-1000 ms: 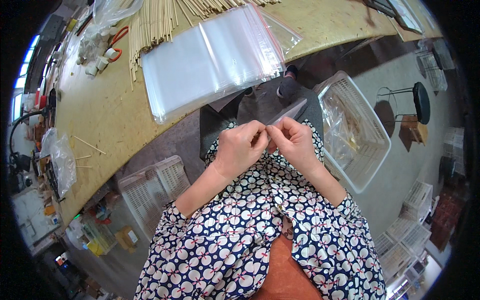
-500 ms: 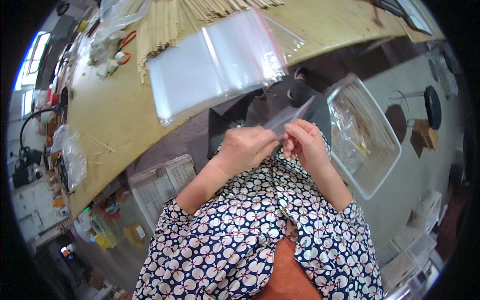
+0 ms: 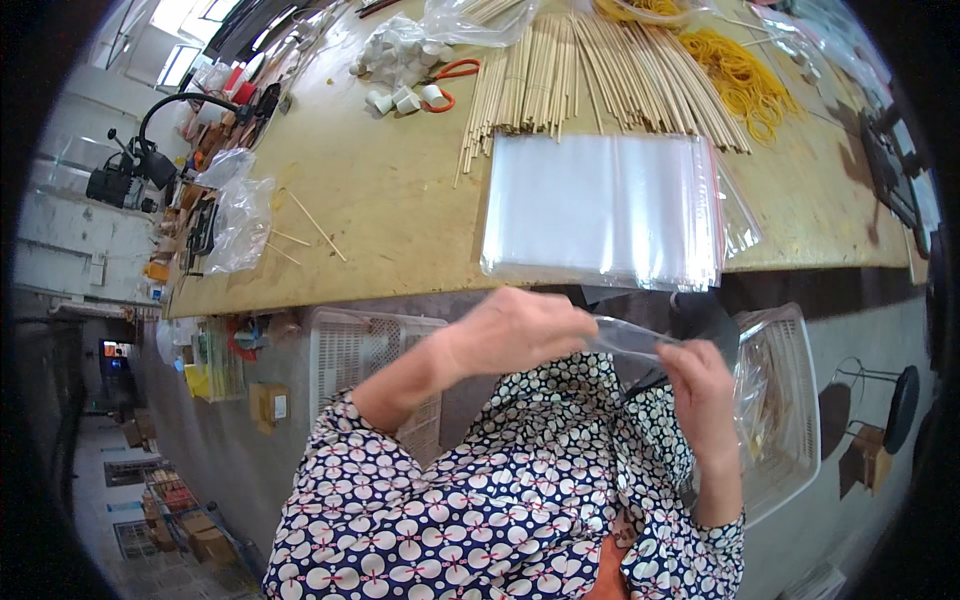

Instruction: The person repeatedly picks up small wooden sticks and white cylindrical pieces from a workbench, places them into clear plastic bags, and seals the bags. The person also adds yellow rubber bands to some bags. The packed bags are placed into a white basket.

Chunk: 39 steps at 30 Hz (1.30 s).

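Observation:
A transparent plastic bag (image 3: 632,341) is stretched between my two hands in front of the table's near edge. My left hand (image 3: 525,328) is closed on one end of it. At the other end my right hand (image 3: 698,378) pinches the film between thumb and fingers. Just beyond them, a stack of flat transparent bags (image 3: 595,215) lies along the table edge, with a reddish strip down its right side. Behind the stack, many thin wooden sticks (image 3: 610,75) are spread in a loose pile.
Yellow rubber bands (image 3: 740,90) lie right of the sticks. Orange-handled scissors (image 3: 447,98) and white caps (image 3: 405,98) sit to the left on the yellowish table (image 3: 390,190). Below stand a white basket (image 3: 365,350) and, at right, a white bin (image 3: 808,420) holding bagged sticks. A stool (image 3: 900,408) stands farther right.
My hands have moved apart, and the bag is now stretched out between them. The view has swung, showing more of the table's far side and the rubber bands.

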Available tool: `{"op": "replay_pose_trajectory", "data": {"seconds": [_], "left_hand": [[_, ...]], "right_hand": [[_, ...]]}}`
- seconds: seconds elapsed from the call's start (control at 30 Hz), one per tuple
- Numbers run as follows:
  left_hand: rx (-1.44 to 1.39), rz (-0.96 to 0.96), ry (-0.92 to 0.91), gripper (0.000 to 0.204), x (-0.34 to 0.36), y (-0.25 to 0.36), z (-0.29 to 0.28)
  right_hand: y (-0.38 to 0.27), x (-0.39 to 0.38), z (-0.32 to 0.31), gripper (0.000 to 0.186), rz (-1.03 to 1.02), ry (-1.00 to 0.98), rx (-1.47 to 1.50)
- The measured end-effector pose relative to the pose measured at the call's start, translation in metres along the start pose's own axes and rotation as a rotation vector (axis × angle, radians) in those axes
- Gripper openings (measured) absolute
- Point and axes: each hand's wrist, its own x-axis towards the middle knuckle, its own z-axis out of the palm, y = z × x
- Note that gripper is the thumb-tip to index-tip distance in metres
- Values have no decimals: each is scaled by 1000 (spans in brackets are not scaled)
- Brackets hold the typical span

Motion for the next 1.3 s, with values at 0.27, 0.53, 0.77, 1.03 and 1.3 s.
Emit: {"op": "replay_pose_trajectory", "data": {"seconds": [0.27,0.53,0.77,1.03,1.3], "left_hand": [[600,-536,406,49,24,-187,-157],[638,-812,180,49,29,-268,-186],[768,-877,161,47,26,-276,-181],[-23,-712,682,39,4,-189,-131],[-387,-40,-61,52,8,29,-25]], "right_hand": [[-19,-12,21,30,-4,41,6],[-24,-13,25,21,-10,2,-91],[-33,-5,28,24,-124,63,-165],[-27,-13,23,17,-139,75,-185],[-37,-2,22,15,-261,-16,-161]]}}
